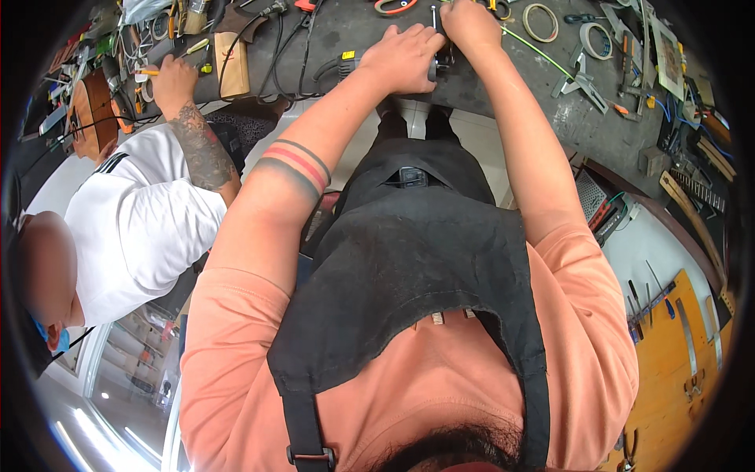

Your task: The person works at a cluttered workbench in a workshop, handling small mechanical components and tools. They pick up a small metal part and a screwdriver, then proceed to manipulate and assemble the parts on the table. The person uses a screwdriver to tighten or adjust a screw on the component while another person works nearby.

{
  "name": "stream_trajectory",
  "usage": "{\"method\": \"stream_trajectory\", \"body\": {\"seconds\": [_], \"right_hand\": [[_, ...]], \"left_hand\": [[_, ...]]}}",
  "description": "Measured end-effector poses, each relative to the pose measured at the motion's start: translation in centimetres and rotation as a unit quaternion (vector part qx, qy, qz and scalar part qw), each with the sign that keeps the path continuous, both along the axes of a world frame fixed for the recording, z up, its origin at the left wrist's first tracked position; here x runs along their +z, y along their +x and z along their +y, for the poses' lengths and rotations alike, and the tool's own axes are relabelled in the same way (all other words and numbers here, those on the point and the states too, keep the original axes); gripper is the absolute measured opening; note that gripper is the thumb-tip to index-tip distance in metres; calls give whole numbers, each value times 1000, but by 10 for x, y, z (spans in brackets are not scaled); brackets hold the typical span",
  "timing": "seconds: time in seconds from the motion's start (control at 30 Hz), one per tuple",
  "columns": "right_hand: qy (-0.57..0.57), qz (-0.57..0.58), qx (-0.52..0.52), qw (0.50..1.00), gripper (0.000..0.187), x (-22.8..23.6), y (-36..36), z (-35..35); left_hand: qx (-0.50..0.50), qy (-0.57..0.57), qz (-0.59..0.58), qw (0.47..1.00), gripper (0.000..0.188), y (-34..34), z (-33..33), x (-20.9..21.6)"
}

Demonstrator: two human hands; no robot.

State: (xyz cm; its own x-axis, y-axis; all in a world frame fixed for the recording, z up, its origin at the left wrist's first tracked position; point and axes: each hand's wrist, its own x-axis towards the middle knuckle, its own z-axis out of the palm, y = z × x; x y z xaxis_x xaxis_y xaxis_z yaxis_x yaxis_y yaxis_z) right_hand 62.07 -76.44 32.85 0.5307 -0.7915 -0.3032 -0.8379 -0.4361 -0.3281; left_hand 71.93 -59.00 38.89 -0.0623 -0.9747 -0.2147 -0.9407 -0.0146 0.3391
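At the near edge of the workbench my left hand [401,59] lies over a dark corded power tool [348,64] with a yellow label, its fingers curled round the body. What kind of tool it is cannot be told, since the hand covers most of it. Close beside, at the right, my right hand [470,30] is closed, fingers bent inward; what it grips, if anything, is hidden. A thin upright metal rod [434,17] stands between the two hands.
The dark workbench [503,90] bears tape rolls [540,22], a caliper [583,85], a yellow-green cord [535,49] and black cables [277,59]. To my left a co-worker in a white shirt [149,212] reaches onto the bench. Tools hang on a wooden board [668,354] at the lower right.
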Motion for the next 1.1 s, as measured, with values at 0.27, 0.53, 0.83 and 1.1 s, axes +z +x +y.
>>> {"method": "stream_trajectory", "body": {"seconds": [0.27,0.53,0.83,1.1], "right_hand": [[75,-168,-8,983,34,107,-51,27],[44,-276,30,960,31,93,-98,79],[11,-233,30,972,34,77,-66,67],[231,-71,38,970,46,66,-15,4]], "left_hand": [[18,29,21,999,62,1,2,3],[14,50,33,998,64,-2,0,6],[19,5,33,999,60,-2,2,2],[18,33,29,999,66,0,0,7]]}}
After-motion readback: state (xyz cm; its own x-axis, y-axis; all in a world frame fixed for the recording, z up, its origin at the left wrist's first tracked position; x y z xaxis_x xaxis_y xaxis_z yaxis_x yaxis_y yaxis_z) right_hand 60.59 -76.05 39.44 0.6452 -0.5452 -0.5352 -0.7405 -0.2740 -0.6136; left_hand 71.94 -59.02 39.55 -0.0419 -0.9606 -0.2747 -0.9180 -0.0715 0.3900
